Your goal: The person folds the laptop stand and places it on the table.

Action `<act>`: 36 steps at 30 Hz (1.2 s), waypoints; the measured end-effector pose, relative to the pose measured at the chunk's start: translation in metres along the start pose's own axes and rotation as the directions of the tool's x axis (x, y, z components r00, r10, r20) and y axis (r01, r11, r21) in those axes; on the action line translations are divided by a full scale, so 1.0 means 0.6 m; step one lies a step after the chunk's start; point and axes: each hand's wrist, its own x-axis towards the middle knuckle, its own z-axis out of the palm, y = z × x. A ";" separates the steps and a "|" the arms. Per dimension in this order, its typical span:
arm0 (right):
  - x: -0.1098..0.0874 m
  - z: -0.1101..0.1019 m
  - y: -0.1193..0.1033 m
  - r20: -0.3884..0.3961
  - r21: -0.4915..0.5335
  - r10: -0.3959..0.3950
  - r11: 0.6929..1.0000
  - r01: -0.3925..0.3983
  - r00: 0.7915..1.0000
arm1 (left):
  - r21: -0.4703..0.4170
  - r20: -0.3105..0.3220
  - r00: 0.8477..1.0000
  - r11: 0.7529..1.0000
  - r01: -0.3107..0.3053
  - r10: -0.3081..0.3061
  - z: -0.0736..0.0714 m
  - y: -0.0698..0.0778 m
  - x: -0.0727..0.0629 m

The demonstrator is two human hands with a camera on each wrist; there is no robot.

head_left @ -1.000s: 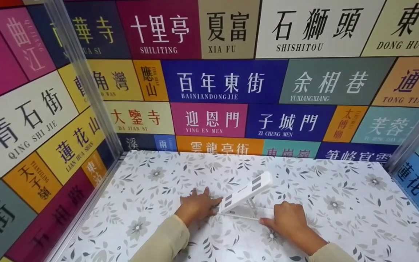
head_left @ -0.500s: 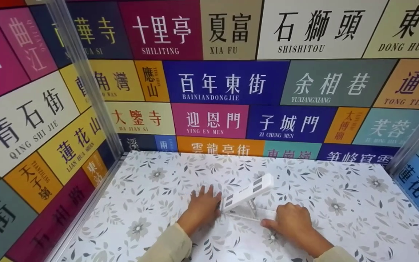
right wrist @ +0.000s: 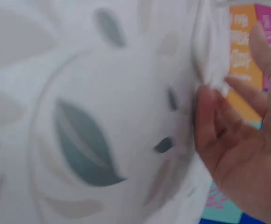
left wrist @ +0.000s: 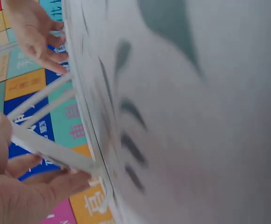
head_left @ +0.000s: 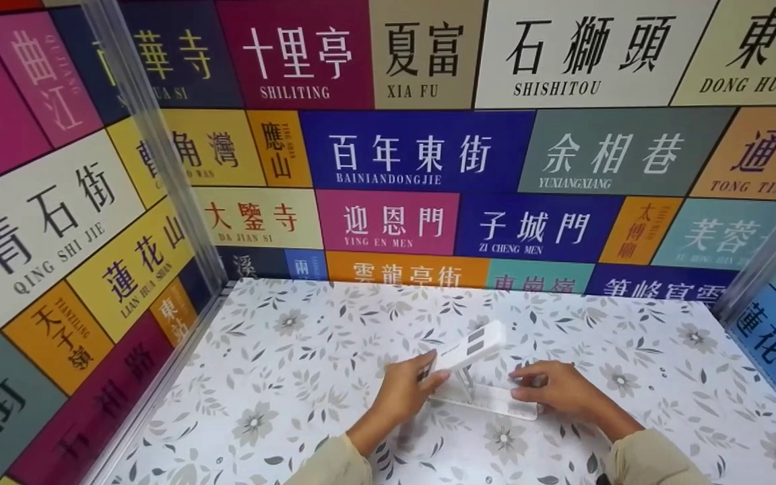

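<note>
A white folding stand [head_left: 472, 347] with dark grey pads stands on the floral tabletop, its upper plate tilted up on a thin strut above a flat base [head_left: 496, 403]. My left hand [head_left: 407, 387] grips the plate's lower left part, thumb on the near side and fingers on the other. The left wrist view shows the plate [left wrist: 46, 149] between that thumb and the fingers. My right hand [head_left: 556, 387] is at the base's right end, fingers loosely bent and thumb apart from them. Whether its fingertips touch the base is unclear; the right wrist view of this hand [right wrist: 247, 140] is blurred.
The white tabletop [head_left: 294, 377] carries a grey leaf and flower print. Behind it rises a wall [head_left: 415, 148] of coloured panels with Chinese lettering. Clear upright strips [head_left: 159, 148] edge the table's left and right sides.
My left hand has moved right from beside the stand and now grips its plate. My right hand has loosened from the base and lifted slightly, uncovering the base's right end.
</note>
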 end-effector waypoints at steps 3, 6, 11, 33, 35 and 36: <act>0.003 0.002 0.010 0.051 0.019 -0.065 0.998 0.065 0.997 | -0.029 -0.018 0.999 0.998 0.047 -0.048 0.002 0.001 0.001; 0.008 0.005 0.011 0.060 -0.020 -0.112 0.993 0.113 0.992 | -0.035 -0.018 0.999 0.998 0.047 -0.048 0.001 0.001 0.003; 0.015 0.005 0.003 0.083 -0.093 -0.141 0.985 0.149 0.987 | -0.016 -0.016 1.000 1.000 -0.003 0.003 -0.004 -0.001 0.006; -0.056 0.091 -0.059 -0.019 -0.294 -0.183 0.941 0.170 0.983 | -0.004 0.300 0.927 0.972 -0.236 0.226 -0.041 -0.044 0.097; -0.068 0.103 -0.069 -0.060 -0.304 -0.181 0.940 0.155 0.982 | -0.019 0.330 0.922 0.978 -0.208 0.203 -0.040 -0.043 0.103; -0.073 0.107 -0.074 -0.076 -0.309 -0.175 0.940 0.144 0.982 | -0.031 0.347 0.918 0.981 -0.191 0.190 -0.039 -0.043 0.105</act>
